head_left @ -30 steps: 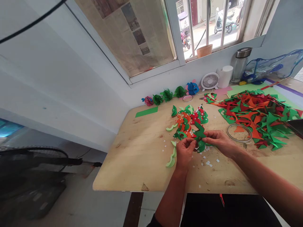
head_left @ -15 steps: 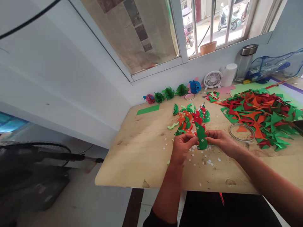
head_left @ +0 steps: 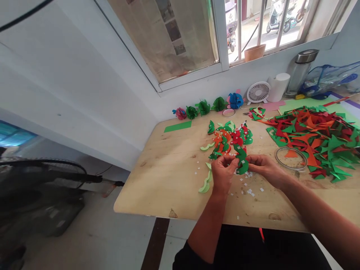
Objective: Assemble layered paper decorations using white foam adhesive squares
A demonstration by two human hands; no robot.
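Note:
A dark green paper cut-out with small white squares on it is held between my two hands above the wooden table. My left hand pinches its left edge. The fingers of my right hand are closed on its right edge. Behind it lie orange paper pieces, red pieces and green ones, several with white squares. Light green wavy strips rest to the left of my left hand. Tiny white squares are scattered on the wood below my hands.
A large heap of paper scraps covers the right side, with a metal ring at its left edge. Along the wall stand paper figures, a small fan, a white cylinder and a glass bottle. A green strip lies back left.
My left hand has shifted slightly right and up, uncovering more of the light green strips. The green cut-out has turned a little between my hands. The camera view has shifted slightly.

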